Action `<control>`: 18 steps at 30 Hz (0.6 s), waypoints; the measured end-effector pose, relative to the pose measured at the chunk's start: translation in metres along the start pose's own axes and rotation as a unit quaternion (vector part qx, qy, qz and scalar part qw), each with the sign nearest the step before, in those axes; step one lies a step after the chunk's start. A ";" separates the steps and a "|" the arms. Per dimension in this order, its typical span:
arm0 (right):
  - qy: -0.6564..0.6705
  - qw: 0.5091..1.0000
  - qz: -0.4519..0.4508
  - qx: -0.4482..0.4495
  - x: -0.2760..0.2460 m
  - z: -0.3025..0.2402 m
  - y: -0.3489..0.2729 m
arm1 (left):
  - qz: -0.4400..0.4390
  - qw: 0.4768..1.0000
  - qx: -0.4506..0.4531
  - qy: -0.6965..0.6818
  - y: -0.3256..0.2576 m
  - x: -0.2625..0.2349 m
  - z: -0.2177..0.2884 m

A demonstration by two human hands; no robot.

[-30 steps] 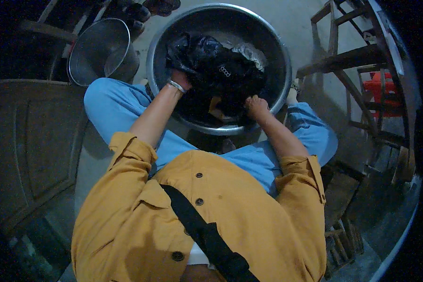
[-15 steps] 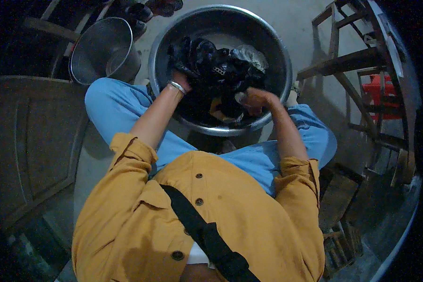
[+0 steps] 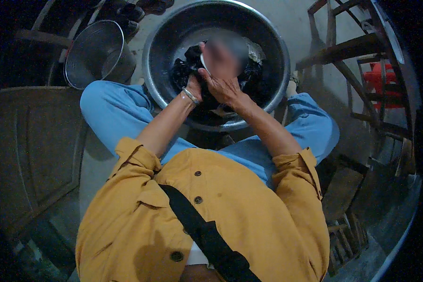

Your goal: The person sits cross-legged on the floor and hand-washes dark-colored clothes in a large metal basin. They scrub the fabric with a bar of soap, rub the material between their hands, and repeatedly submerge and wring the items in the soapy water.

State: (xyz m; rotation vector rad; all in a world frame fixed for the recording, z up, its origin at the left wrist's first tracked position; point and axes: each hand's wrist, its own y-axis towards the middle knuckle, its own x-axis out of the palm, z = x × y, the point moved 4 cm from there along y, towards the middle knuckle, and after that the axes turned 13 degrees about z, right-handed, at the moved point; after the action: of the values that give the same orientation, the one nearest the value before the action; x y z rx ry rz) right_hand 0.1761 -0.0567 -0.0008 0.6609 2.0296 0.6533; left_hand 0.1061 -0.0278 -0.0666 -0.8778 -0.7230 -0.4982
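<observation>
Grey floor point(image 3: 300, 42) carries a metal basin point(image 3: 174, 40); dark cloth point(image 3: 177, 73) lies beneath left hand point(image 3: 194, 88) and right hand point(image 3: 223, 89). Fingers blurred; I cannot tell their grip.

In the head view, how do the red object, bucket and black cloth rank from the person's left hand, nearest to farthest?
1. Black cloth: in the basin, right by the left hand.
2. Bucket: beyond the basin's left side.
3. Red object: far right, behind the wooden frame.

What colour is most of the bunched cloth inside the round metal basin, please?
The bunched cloth is mostly black; the head view shows it.
</observation>
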 end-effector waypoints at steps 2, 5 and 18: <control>0.018 0.998 0.011 -0.058 0.000 -0.003 0.003 | -0.084 0.996 0.019 -0.019 0.006 -0.009 0.000; 0.047 0.998 -0.006 -0.035 0.012 0.006 -0.003 | 0.011 0.999 0.015 -0.026 0.018 -0.026 0.002; 0.160 0.973 0.099 0.135 0.036 0.029 -0.017 | -0.008 0.995 0.093 0.039 0.020 -0.026 0.014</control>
State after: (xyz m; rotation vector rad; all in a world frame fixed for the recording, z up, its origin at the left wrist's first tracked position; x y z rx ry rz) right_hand 0.1801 -0.0397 -0.0466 0.9782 2.3988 0.6359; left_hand 0.0968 -0.0021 -0.0902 -0.6756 -0.6938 -0.4691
